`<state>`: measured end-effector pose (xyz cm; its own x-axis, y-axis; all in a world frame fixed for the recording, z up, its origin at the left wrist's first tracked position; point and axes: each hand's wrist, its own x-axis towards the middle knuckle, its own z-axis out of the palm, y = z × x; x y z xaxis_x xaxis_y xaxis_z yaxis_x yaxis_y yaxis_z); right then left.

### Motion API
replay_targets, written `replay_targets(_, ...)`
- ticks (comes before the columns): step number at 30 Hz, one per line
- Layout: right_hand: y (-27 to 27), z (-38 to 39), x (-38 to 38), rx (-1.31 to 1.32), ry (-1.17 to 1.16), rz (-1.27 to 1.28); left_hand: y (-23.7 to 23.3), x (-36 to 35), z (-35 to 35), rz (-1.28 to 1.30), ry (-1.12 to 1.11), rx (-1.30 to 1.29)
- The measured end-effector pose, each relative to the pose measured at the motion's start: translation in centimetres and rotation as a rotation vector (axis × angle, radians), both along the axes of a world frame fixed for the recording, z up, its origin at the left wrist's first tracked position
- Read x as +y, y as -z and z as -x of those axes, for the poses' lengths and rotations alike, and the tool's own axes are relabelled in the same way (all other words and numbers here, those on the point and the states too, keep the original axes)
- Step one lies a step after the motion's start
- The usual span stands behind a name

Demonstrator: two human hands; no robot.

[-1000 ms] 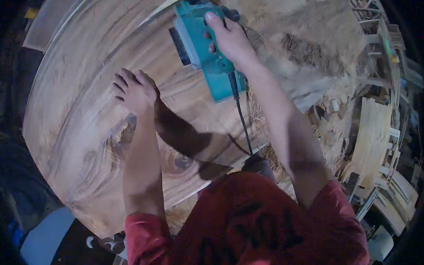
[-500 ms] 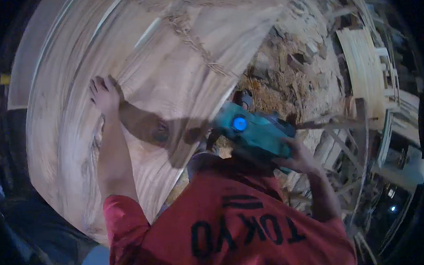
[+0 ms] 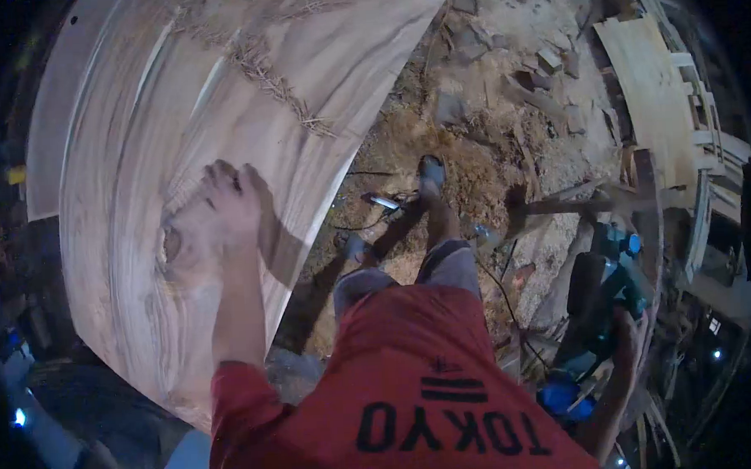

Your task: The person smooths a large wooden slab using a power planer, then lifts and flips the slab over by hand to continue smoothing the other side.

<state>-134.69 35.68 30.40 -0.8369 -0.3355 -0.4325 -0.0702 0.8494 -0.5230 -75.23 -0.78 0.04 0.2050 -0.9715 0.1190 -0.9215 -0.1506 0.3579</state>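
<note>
Palm down, my left hand [image 3: 233, 203] rests on the wide wooden slab [image 3: 145, 328], its fingers spread, close to a dark knot [image 3: 171, 242]. Out at the right, my right hand [image 3: 623, 333] is wrapped around the handle of a teal and black electric planer [image 3: 604, 287]. The planer hangs away from the slab, over the scrap-strewn ground, and its underside cannot be made out. Curled wood shavings [image 3: 277, 88] lie in a line across the far part of the slab.
Sawdust and wood offcuts [image 3: 487, 104] cover the ground around my feet. A dark cord [image 3: 504, 300] runs along it, near a small bright object [image 3: 382, 202]. Stacked boards [image 3: 650, 97] and loose wood strips stand at the right.
My right hand has swung the planer from beside the slab's edge out to the right. My left hand has slid along the slab, nearer to my body and its edge.
</note>
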Motion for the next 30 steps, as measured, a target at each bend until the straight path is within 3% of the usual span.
replay_targets(4,5.8,6.4,-5.7,-0.209,0.071,0.125,-0.4,-1.1,8.3,-0.023,-0.004,-0.060)
replay_targets(7,13.9,14.6,-8.3,-0.209,-0.192,0.009,-0.7,-1.5,8.9,-0.068,-0.066,-0.084)
replay_targets(9,17.9,16.0,-11.9,-0.128,-0.373,-0.132,-1.2,-1.2,9.4,-0.076,-0.087,-0.082)
replay_targets(11,19.3,15.1,-17.5,-0.157,-0.466,-0.120,-1.2,-2.2,10.1,-0.067,-0.109,-0.077)
replay_targets(13,18.6,12.7,-23.0,-0.338,-0.482,-0.017,-1.6,-1.8,10.1,-0.090,-0.146,-0.091)
replay_targets(14,21.5,14.9,-22.9,-0.351,-0.505,0.113,-1.9,-1.8,10.1,-0.100,-0.172,-0.092)
replay_targets(18,17.4,10.8,-30.2,-0.226,-0.658,0.198,-2.4,-2.1,10.7,-0.122,-0.226,-0.074)
replay_targets(21,17.2,9.6,-31.2,-0.176,-0.782,0.177,-3.3,-2.3,10.5,-0.223,-0.258,-0.090)
replay_targets(23,15.1,5.9,-31.9,-0.231,-0.719,0.241,-4.1,-3.1,10.6,-0.301,-0.341,-0.092)
replay_targets(25,13.9,3.2,-32.8,-0.330,-0.731,0.297,-4.4,-6.4,10.4,-0.339,-0.467,-0.070)
replay_targets(27,14.3,2.7,-31.2,-0.261,-0.837,0.367,-2.9,-11.9,9.6,-0.254,-0.580,-0.040)
replay_targets(28,14.7,2.0,-31.2,-0.222,-0.890,0.404,-2.0,-15.0,9.5,-0.044,-0.541,0.103)
replay_targets(30,12.8,-2.3,-32.2,-0.264,-0.889,0.304,-3.0,-21.5,11.8,-0.070,-0.288,0.151)
